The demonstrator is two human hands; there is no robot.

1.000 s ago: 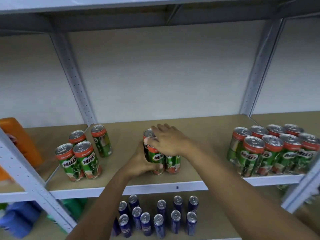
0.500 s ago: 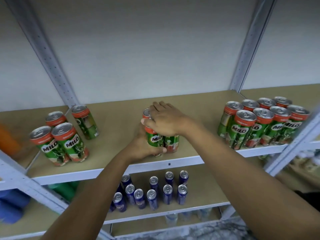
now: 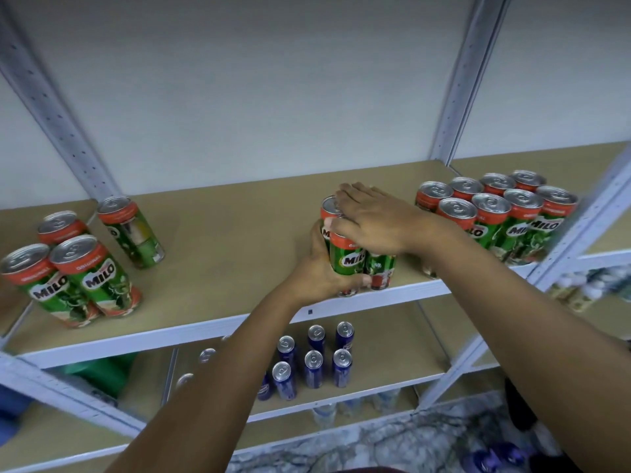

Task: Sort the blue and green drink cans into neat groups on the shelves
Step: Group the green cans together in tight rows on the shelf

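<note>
A small cluster of green Milo cans (image 3: pixel 355 259) stands near the front edge of the upper shelf (image 3: pixel 222 233). My left hand (image 3: pixel 319 273) wraps around the cluster's left and front side. My right hand (image 3: pixel 372 218) lies flat over the can tops, pressing on them. To the right, a tight group of several green cans (image 3: pixel 498 213) stands in two rows. At the left, three green cans (image 3: pixel 73 271) stand together, with one more green can (image 3: pixel 131 230) apart behind them. Several blue cans (image 3: pixel 314 361) stand on the lower shelf, partly hidden by my left arm.
Grey metal uprights (image 3: pixel 461 83) frame the shelf bay, and another slants at the left (image 3: pixel 58 110). A green object (image 3: pixel 102 372) and a blue object (image 3: pixel 10 404) sit lower left. Clear bottles (image 3: pixel 345 406) show under the lower shelf. Marbled floor lies below.
The held cluster has slid right along the shelf, closer to the right group of green cans. Both hands keep the same hold. The camera has tilted down.
</note>
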